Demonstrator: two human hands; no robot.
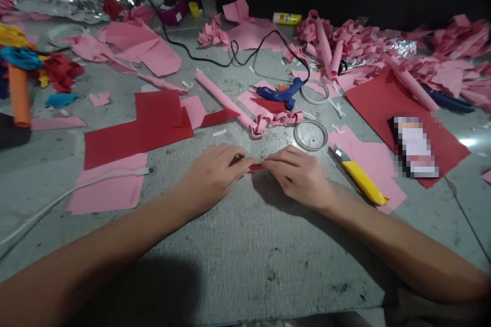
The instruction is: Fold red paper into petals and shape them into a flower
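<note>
The red strip was between the two hands, just above or on the table; which of the two could not be told. The left hand pinched its left end between thumb and forefinger, the other fingers curled behind. The right hand pinched the right end, thumb and fingertips pressed together. Only a short middle piece showed, the rest being hidden by the fingers.

Just beyond the hands lay a pink paper chain, touching the lower end of a slanting pink tube. Behind the chain was a blue glue gun, its black cord winding back leftward. A pale ring lay near the right hand.

Farther right, a yellow cutter rested on pink paper, and a phone, its screen blurred, lay on a red sheet. To the left, overlapping red pieces partly covered pink sheets, which a white cable crossed. Along the back were foil, a glue stick and heaped pink scraps.
</note>
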